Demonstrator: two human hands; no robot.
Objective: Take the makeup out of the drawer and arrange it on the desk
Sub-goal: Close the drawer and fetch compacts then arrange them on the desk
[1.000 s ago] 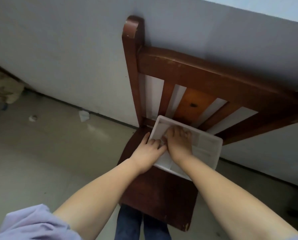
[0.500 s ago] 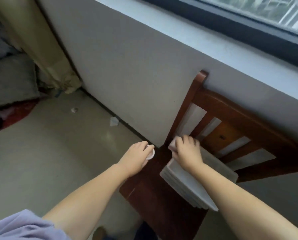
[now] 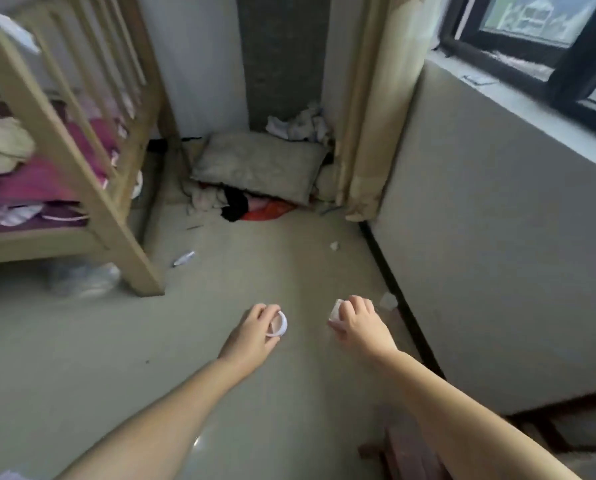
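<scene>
My left hand [image 3: 255, 329] grips a small round white makeup container [image 3: 278, 324], its rim showing past my fingers. My right hand [image 3: 357, 322] holds a small pale, squarish makeup item [image 3: 335, 310], mostly covered by my fingers. Both hands hang in the air above the bare floor, about a hand's width apart. No drawer or desk is in view.
A wooden bed frame [image 3: 82, 161] with clothes stands at the left. A grey cushion [image 3: 258, 166] and a clothes heap lie in the far corner beside a beige curtain [image 3: 376, 109]. The grey wall [image 3: 497, 237] under the window runs along the right; a chair's edge [image 3: 404, 452] shows at bottom.
The view has swung left from the chair and white tray to the room. Both hands lifted out of the tray, each carrying a small item, and now hang over the floor.
</scene>
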